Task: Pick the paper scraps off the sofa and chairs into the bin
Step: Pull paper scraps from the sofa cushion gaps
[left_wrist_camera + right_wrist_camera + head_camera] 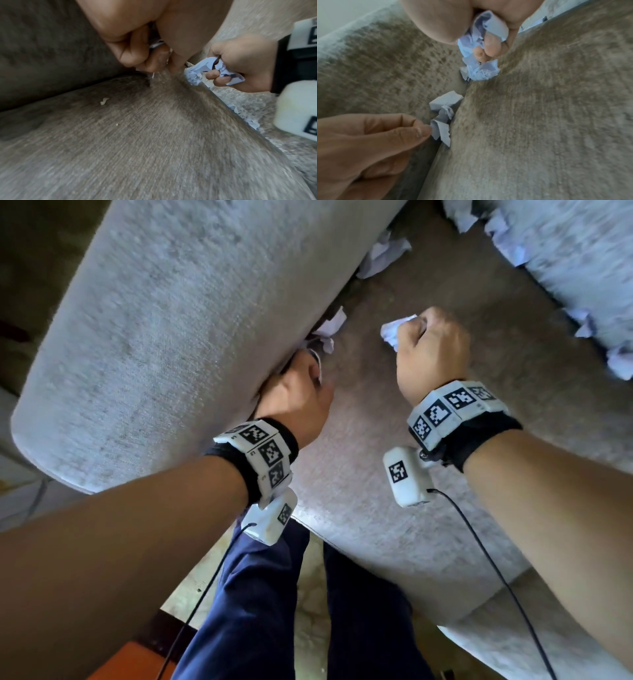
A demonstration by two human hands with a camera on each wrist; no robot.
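Note:
White paper scraps (330,328) lie in the crease between the grey sofa's armrest (164,337) and seat (394,491). My left hand (306,361) reaches into that crease; in the right wrist view its thumb and forefinger (421,130) pinch one scrap (442,132), with two more scraps (447,102) just beyond. Over the seat, my right hand (421,326) is a fist gripping a crumpled paper wad (394,332), which also shows as the wad (481,70) and the wad (224,71). No bin is in view.
More scraps (383,256) lie further along the crease, and several scraps (510,251) line the foot of the back cushion (582,285). A tiny crumb (104,101) sits on the seat. My blue trouser legs (260,594) stand against the seat's front edge.

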